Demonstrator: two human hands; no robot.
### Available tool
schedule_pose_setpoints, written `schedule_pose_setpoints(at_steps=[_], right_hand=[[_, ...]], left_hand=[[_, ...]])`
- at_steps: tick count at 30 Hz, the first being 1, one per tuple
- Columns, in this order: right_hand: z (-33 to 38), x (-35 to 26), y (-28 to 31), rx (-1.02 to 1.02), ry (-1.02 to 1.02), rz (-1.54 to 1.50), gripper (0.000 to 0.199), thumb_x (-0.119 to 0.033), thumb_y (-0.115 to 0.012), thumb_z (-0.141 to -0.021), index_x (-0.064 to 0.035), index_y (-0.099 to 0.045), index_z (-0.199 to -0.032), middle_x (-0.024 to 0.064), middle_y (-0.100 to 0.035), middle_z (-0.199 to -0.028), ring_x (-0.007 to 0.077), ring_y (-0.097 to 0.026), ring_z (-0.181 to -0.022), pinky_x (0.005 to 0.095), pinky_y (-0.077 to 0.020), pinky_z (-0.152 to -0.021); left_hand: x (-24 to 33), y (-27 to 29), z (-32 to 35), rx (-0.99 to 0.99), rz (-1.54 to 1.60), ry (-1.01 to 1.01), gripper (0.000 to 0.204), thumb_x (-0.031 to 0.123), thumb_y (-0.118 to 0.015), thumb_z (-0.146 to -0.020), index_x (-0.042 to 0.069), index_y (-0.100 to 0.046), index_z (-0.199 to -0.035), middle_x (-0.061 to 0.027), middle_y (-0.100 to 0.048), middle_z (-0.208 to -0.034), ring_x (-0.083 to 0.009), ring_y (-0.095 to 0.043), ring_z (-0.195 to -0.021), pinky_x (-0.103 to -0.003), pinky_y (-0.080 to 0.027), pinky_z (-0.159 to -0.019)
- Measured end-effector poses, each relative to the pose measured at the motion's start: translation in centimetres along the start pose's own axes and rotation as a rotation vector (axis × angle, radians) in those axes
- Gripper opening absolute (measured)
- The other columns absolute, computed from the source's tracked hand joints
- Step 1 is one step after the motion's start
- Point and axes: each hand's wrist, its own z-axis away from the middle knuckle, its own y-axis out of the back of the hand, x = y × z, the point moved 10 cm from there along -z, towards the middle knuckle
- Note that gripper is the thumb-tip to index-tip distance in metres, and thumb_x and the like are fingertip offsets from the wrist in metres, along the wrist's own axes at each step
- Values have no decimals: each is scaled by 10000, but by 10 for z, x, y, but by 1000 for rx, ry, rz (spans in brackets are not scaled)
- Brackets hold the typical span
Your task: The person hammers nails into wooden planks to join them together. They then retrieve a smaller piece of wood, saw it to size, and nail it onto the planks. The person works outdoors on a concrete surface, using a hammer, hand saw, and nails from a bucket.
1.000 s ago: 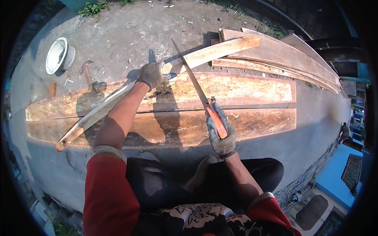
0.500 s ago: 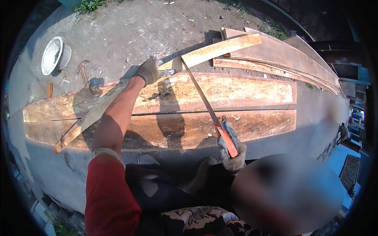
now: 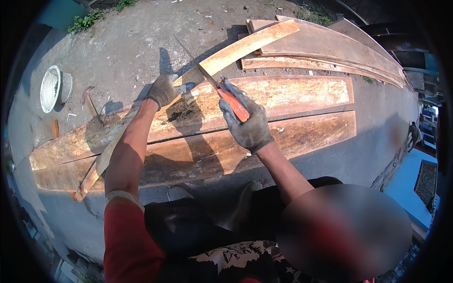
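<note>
A handsaw with an orange handle (image 3: 234, 104) is gripped in my gloved right hand (image 3: 252, 123). Its blade (image 3: 206, 74) crosses a long narrow board (image 3: 250, 43) at a slant, and the tip sticks out past the far edge. My gloved left hand (image 3: 163, 91) is closed over that board, just left of the blade, pressing on its top. The narrow board lies diagonally over two wide planks (image 3: 306, 90) side by side on the ground. Its near end (image 3: 81, 191) reaches past the lower plank (image 3: 306, 137) at the left.
Several boards (image 3: 325, 45) are stacked at the far right. To the left, a white basin (image 3: 50, 89) lies tipped on its side, with a hammer (image 3: 91, 104) and a small wood block (image 3: 55, 128) nearby. Green plants (image 3: 87, 21) grow at the far left edge.
My right hand has pushed the saw forward and left, so more blade shows beyond the board. My left hand still holds the board. The whole view has shifted slightly.
</note>
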Motion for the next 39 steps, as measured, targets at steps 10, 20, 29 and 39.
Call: schedule_pose_setpoints(at_steps=[10, 20, 29, 39], right_hand=[[32, 41, -16, 56, -13, -232, 471, -149, -682, -978, -2, -554, -1407, 206, -642, -1364, 302, -651, -1243, 391, -543, -995], [124, 41, 3, 84, -185, -635, 513, -117, -641, -985, 14, -503, -1462, 212, -565, -1461, 322, -595, -1316, 398, -526, -1004], [-7, 11, -7, -15, -138, -140, 468, -129, -669, -963, -4, -573, -1404, 210, -660, -1334, 284, -671, -1213, 364, -531, -1004], [34, 24, 28, 88, -113, -105, 397, -163, -685, -971, 20, -628, -1318, 234, -685, -1265, 290, -701, -1146, 344, -545, -927]], left_hand=[[26, -51, 41, 52, -69, -177, 633, 391, -814, -820, 4, -645, -1292, -258, -695, -1184, -398, -684, -1082, -450, -543, -929], [51, -63, 55, 12, -321, -129, 785, 258, -723, -833, -55, -410, -1481, -258, -694, -1141, -400, -692, -1034, -470, -554, -934], [1, -70, 37, -97, 251, 15, 804, 276, -769, -790, -53, -433, -1442, -228, -715, -1088, -386, -693, -1039, -448, -549, -956], [45, -26, 53, -59, -296, 72, 894, 407, -744, -857, -30, -352, -1531, -264, -624, -1324, -388, -632, -1205, -451, -513, -1035]])
